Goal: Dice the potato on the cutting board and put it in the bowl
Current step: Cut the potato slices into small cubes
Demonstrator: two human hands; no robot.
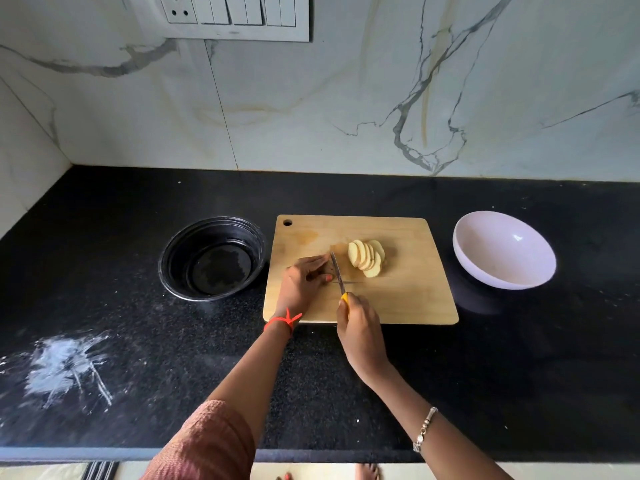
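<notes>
A wooden cutting board (408, 299) lies on the black counter. Several pale potato slices (366, 258) lean together in a fanned row near its middle. My left hand (304, 280) curls over a remaining piece of potato, which is almost wholly hidden under the fingers. My right hand (360, 332) grips the yellow handle of a small knife (337, 271), whose blade stands right beside my left fingertips. A white bowl (504, 251) sits tilted to the right of the board, with nothing in it.
A black round bowl (213, 259) stands left of the board. A white powdery smear (65, 370) marks the counter at the near left. The marble wall (346, 109) rises behind, with a switch panel (235, 15) above. The counter edge (311, 453) runs along the bottom.
</notes>
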